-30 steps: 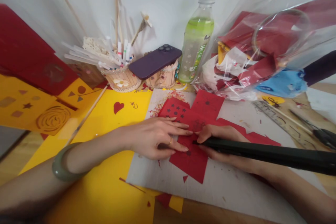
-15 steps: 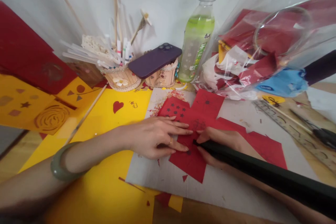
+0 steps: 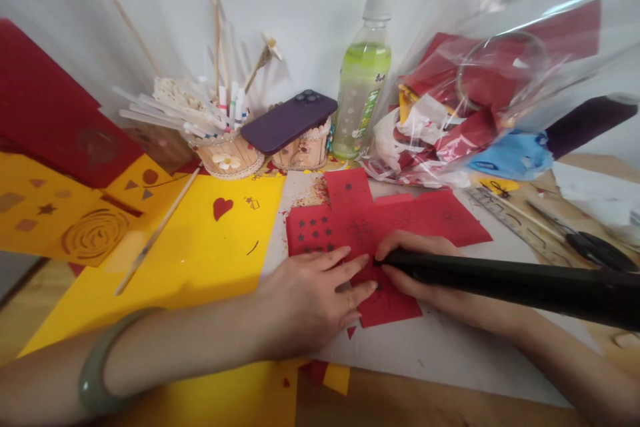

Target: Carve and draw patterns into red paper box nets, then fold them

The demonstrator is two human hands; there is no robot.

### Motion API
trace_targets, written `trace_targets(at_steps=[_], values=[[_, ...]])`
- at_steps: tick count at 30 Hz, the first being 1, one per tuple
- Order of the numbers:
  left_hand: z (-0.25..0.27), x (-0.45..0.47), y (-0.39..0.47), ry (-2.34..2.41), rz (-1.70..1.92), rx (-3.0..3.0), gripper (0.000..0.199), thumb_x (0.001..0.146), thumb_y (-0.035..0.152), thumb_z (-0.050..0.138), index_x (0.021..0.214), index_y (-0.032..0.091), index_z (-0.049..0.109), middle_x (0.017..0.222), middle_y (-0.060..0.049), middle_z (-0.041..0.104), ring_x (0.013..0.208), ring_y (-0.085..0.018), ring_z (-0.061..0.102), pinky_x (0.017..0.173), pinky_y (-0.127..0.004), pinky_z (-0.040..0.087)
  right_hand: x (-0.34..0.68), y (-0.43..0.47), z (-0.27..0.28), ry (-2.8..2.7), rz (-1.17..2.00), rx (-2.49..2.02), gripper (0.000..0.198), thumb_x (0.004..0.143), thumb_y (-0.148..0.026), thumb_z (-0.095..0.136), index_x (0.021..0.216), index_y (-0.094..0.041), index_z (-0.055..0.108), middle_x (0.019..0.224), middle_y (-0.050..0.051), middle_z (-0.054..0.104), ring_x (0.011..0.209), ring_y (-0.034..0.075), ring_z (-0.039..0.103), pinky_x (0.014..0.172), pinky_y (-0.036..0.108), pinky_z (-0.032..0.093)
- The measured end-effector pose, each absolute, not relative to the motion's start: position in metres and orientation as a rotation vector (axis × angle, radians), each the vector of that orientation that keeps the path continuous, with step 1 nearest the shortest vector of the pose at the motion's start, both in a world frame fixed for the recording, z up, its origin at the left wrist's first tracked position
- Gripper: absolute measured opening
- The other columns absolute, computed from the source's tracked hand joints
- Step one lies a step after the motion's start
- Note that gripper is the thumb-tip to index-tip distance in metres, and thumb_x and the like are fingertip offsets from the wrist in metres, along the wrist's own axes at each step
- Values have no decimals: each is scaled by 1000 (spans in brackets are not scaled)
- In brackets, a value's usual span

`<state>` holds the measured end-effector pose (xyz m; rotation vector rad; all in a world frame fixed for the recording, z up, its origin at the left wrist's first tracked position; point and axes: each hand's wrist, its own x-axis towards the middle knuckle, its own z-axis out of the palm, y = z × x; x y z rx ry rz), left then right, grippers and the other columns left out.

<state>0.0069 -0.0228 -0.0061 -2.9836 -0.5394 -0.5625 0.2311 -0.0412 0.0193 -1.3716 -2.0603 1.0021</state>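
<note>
Turns red paper cutout (image 3: pixel 385 213) counterclockwise from its earlier angle; presses it flat with splayed left hand (image 3: pixel 320 293); grips black pen-like tool (image 3: pixel 500 282) in right hand (image 3: pixel 440 297).

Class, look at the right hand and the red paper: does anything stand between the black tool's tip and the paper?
Nothing visible does. The black tool in the right hand appears to meet the red paper; the left hand lies beside the tip, not under it.

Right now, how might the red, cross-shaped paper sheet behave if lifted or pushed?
The red paper sheet looks thin, so probably light and bendy. Its projecting flaps may droop. Pushed, it might buckle where the left hand rests.
</note>
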Motion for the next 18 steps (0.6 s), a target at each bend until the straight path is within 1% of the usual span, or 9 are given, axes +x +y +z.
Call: trace_targets(at_steps=[2, 4, 6, 13, 18], values=[[-3, 7, -20, -546, -554, -2997, 30, 92, 37, 44, 112, 24, 63, 120, -5, 62, 105, -24, 61, 80, -38, 54, 231, -42, 15, -2053, 970, -1369, 3, 86, -25, 54, 88, -23, 56, 81, -3, 64, 73, 12, 59, 65, 23, 47], [-1, 7, -18, -530, -536, -2989, 30, 92, 37, 44, 112, 24, 63, 119, -6, 62, 106, -24, 61, 78, -37, 55, 230, -43, 10, -2072, 912, -1344, 2, 85, -21, 54, 85, -22, 55, 76, -3, 63, 66, 11, 58, 59, 21, 45], [0, 7, -18, -518, -523, -2975, 30, 92, 36, 44, 113, 24, 62, 119, -6, 62, 105, -24, 61, 75, -35, 56, 231, -44, 5, -2106, 856, -1288, 5, 82, -17, 53, 84, -22, 54, 71, -4, 61, 60, 10, 56, 53, 19, 44], [1, 5, -20, -508, -438, -2965, 32, 93, 37, 42, 117, 25, 59, 122, -6, 60, 108, -25, 60, 70, -33, 56, 230, -42, 3, -2172, 756, -1197, 12, 77, -9, 52, 79, -21, 49, 63, -5, 57, 51, 6, 52, 47, 15, 40], [2, 6, -20, -509, -443, -2967, 32, 93, 36, 42, 117, 24, 60, 122, -6, 60, 107, -26, 60, 71, -34, 56, 228, -43, 2, -2169, 693, -1195, 17, 72, -5, 53, 77, -20, 48, 58, -8, 51, 43, 3, 42, 40, 13, 33]])
